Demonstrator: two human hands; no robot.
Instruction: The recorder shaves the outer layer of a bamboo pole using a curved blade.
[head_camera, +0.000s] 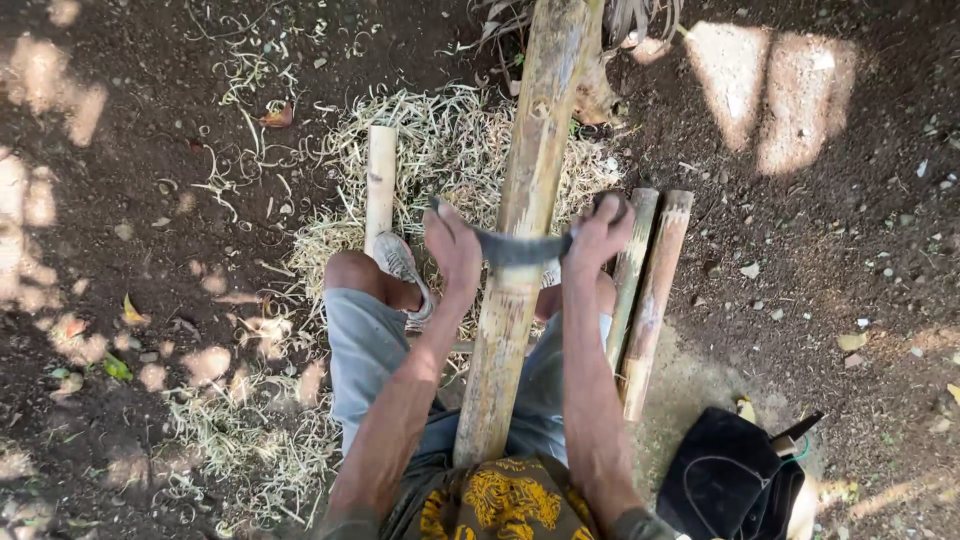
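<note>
Dark bare-earth ground (150, 120) in dappled sun, pale heap of bamboo shavings (440, 140), short bamboo piece (380, 185) left, two split bamboo lengths (650, 290) right, black bag (730, 480) lower right, scattered dry leaves (278, 117)

Both forearms reach forward from the near edge, roughly parallel. The left hand (452, 245) and the right hand (597, 235) are each curled shut in a grip, knuckles upward, level with one another.

blade (520, 247) across bamboo pole (520, 240), two bamboo pieces (645, 290) right, bag (725, 480) right
</note>
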